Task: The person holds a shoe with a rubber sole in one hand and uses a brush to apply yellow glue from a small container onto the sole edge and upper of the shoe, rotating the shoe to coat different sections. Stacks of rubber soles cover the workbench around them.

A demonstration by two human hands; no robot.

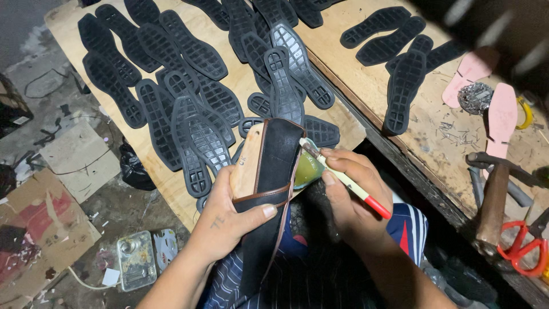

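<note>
- The left hand (229,220) is wrapped around a shoe upper (269,171), black leather with a brown edge, stretched over a pale wooden form. The thumb lies across its lower band and the other fingers are curled behind it, closed firmly on it.
- The shoe upper stands roughly upright in the middle of the view, over the person's lap, just below the near edge of the wooden board (171,189).
- The right hand (349,189) sits just right of the shoe upper, fingers pinched shut on a thin brush (346,180) with a pale handle and a red end.
- The tip of the brush reaches the right edge of the shoe upper, beside a small pot of yellow-green glue (307,169) tucked behind that edge.
- Many black rubber soles (194,114) lie spread and overlapping on the board above the shoe upper.
- Far right of the shoe upper, on a rougher workbench (423,131), lie more soles, two pink insoles (502,117), a hammer (493,200) and red-handled scissors (523,243).
- Left of the shoe upper, down on the floor, are cardboard scraps (46,229) and a small clear tray (136,260).
</note>
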